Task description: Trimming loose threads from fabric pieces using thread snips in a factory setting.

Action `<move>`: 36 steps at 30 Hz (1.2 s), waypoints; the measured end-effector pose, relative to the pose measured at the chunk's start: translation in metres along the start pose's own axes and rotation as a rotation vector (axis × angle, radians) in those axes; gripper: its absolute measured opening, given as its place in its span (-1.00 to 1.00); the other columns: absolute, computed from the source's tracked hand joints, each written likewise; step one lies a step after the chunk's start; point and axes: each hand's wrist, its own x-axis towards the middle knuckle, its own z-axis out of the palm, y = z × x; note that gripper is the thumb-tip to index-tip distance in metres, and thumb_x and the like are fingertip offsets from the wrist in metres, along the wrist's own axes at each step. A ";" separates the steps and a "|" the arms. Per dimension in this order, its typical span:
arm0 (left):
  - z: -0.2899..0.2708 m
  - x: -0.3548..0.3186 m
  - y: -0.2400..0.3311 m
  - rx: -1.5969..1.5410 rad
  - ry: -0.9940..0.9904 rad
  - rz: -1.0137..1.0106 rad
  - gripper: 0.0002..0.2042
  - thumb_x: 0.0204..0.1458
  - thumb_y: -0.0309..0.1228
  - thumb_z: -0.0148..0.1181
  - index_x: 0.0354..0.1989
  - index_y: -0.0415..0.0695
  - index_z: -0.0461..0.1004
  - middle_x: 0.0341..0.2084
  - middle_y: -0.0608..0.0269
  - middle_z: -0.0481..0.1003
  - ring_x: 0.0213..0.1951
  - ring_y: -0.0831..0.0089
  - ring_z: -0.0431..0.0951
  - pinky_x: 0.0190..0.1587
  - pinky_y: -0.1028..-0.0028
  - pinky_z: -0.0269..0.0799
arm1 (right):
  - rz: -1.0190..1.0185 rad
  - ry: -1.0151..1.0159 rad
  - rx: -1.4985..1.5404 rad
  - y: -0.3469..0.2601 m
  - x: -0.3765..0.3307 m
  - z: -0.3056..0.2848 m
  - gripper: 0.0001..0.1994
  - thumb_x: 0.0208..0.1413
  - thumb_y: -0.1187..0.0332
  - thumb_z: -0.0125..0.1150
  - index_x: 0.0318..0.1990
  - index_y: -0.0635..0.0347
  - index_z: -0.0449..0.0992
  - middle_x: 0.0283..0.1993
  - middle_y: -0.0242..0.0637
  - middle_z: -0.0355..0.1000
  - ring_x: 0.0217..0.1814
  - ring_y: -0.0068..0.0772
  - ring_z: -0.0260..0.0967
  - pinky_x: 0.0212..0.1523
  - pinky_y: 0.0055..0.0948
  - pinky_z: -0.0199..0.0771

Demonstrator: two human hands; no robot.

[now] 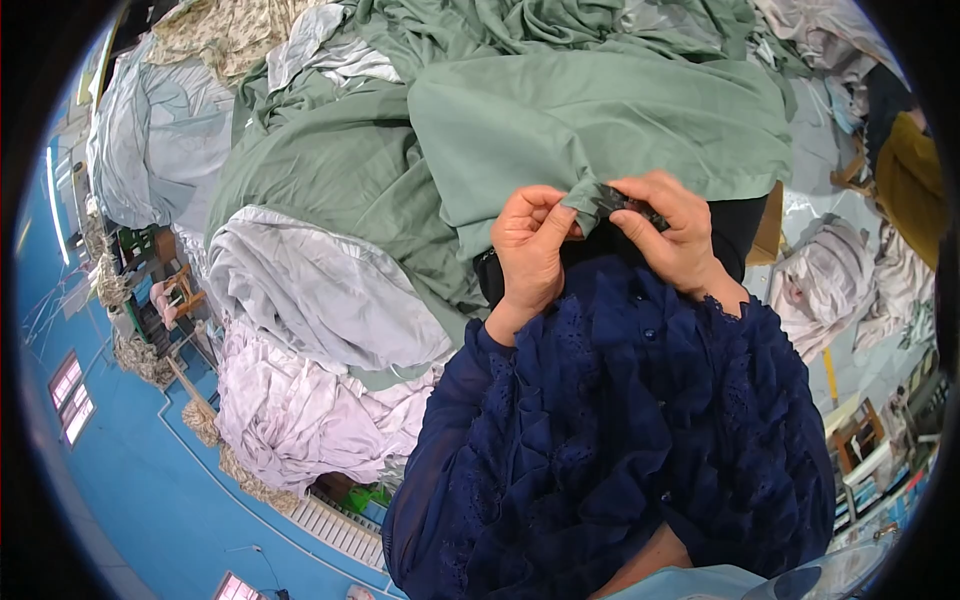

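Note:
A sheet of green cloth (600,110) spreads out in front of me, its near edge gathered up at my hands. My left hand (530,240) is closed, pinching a twisted corner of that cloth between thumb and fingers. Close beside it, my right hand (675,225) grips a small black tool (622,205), whose tip touches the pinched cloth. Fingers cover most of the tool, so its exact kind does not show. Both hands meet just above my lap, in front of my dark blue ruffled top.
More green cloth (320,165) lies piled to the left. Nearer are a pale grey cloth (310,280) and a pinkish-white heap (300,400). Light blue fabric (160,150) hangs at the far left. To the right are crumpled pale cloths (825,275) and a mustard-coloured fabric (910,185).

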 end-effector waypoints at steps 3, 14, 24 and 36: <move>0.001 0.000 0.000 0.017 -0.016 0.005 -0.91 0.11 -0.62 0.17 -0.23 -0.26 0.44 -0.44 0.25 0.55 -0.46 0.60 0.52 -0.35 0.62 0.47 | -0.087 -0.011 -0.011 0.002 -0.001 0.001 -0.73 -0.01 0.54 0.31 -0.10 0.25 0.58 -0.37 -0.29 0.47 -0.41 -0.47 0.40 -0.37 -0.55 0.36; 0.000 0.001 -0.002 0.012 -0.018 -0.002 -0.90 0.10 -0.62 0.18 -0.22 -0.26 0.44 -0.44 0.25 0.55 -0.47 0.60 0.51 -0.35 0.62 0.46 | -0.166 -0.006 -0.170 0.001 0.003 0.000 -0.73 -0.05 0.55 0.35 -0.13 0.25 0.57 -0.36 -0.25 0.50 -0.43 -0.39 0.45 -0.41 -0.50 0.43; -0.001 0.001 -0.003 0.033 -0.028 -0.008 -0.90 0.10 -0.62 0.18 -0.22 -0.27 0.44 -0.44 0.26 0.54 -0.46 0.61 0.51 -0.35 0.63 0.45 | -0.237 0.019 -0.201 0.003 0.008 0.003 -0.72 -0.08 0.54 0.37 -0.14 0.24 0.58 -0.37 -0.24 0.50 -0.45 -0.33 0.43 -0.45 -0.47 0.40; -0.001 0.003 -0.004 0.045 -0.038 -0.009 -0.90 0.12 -0.62 0.17 -0.21 -0.25 0.44 -0.42 0.27 0.54 -0.45 0.61 0.50 -0.35 0.62 0.45 | -0.128 0.033 -0.103 0.002 0.007 -0.001 -0.80 -0.02 0.55 0.32 -0.19 0.26 0.59 -0.39 -0.26 0.48 -0.44 -0.36 0.41 -0.38 -0.49 0.38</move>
